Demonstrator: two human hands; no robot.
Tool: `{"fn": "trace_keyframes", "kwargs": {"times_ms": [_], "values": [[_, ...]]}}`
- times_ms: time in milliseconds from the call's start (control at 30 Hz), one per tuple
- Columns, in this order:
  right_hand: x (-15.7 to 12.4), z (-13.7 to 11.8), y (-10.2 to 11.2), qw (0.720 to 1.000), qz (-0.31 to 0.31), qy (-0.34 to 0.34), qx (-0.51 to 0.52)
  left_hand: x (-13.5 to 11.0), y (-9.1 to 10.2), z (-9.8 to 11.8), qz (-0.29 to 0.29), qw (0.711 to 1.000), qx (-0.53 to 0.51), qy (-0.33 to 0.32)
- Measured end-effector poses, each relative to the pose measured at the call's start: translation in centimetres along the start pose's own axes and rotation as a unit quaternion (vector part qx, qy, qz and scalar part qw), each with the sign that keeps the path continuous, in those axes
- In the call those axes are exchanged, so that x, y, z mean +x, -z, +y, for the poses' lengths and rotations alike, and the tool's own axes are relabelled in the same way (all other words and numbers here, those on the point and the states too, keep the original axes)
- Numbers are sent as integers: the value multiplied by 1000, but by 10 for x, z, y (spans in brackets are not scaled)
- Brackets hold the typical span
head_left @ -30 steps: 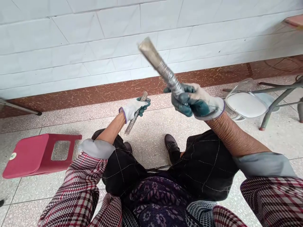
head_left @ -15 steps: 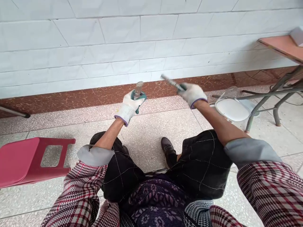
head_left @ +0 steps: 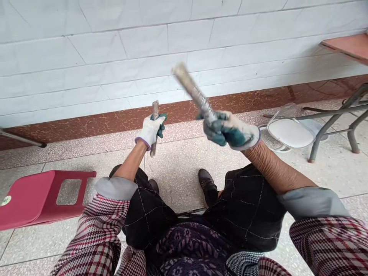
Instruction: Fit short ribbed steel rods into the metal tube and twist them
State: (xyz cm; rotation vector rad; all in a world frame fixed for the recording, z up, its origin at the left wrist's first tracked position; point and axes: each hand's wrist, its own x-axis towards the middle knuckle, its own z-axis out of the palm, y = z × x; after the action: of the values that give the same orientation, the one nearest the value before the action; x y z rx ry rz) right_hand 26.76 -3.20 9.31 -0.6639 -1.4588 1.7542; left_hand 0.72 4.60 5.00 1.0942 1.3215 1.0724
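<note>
My left hand (head_left: 153,129), in a white glove with green-coated fingers, is closed round a short brownish stick (head_left: 155,109). That stick stands nearly upright, its ends showing above and below the fist. A matching glove covers my right hand (head_left: 227,128), which grips a thicker-looking stick (head_left: 192,86) with a shiny silvery wrap round its lower part. This second stick tilts up and to the left, and its far end is blurred by motion. The two sticks are apart, both held out in front of my knees.
A red plastic stool (head_left: 31,197) is at the left. To the right are a folding chair with a white seat (head_left: 291,132) and a table with a reddish top (head_left: 349,46). A white tiled wall (head_left: 115,50) with a brown skirting (head_left: 94,124) rises ahead.
My right hand has come nearer and turned, swinging its stick up so it looks larger. My left hand has moved slightly left and down, its stick now more upright.
</note>
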Motion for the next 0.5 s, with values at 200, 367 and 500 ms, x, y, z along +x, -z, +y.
{"fn": "trace_keyframes", "kwargs": {"times_ms": [200, 367, 500], "values": [[20, -7, 33, 974, 199, 106, 38, -8, 1, 11, -92, 977, -192, 10], [18, -8, 45, 960, 269, 64, -41, 8, 18, 0, -70, 963, -256, 42], [15, -27, 17, 947, 295, 44, -118, 28, 30, -27, 31, 991, -110, 66]]}}
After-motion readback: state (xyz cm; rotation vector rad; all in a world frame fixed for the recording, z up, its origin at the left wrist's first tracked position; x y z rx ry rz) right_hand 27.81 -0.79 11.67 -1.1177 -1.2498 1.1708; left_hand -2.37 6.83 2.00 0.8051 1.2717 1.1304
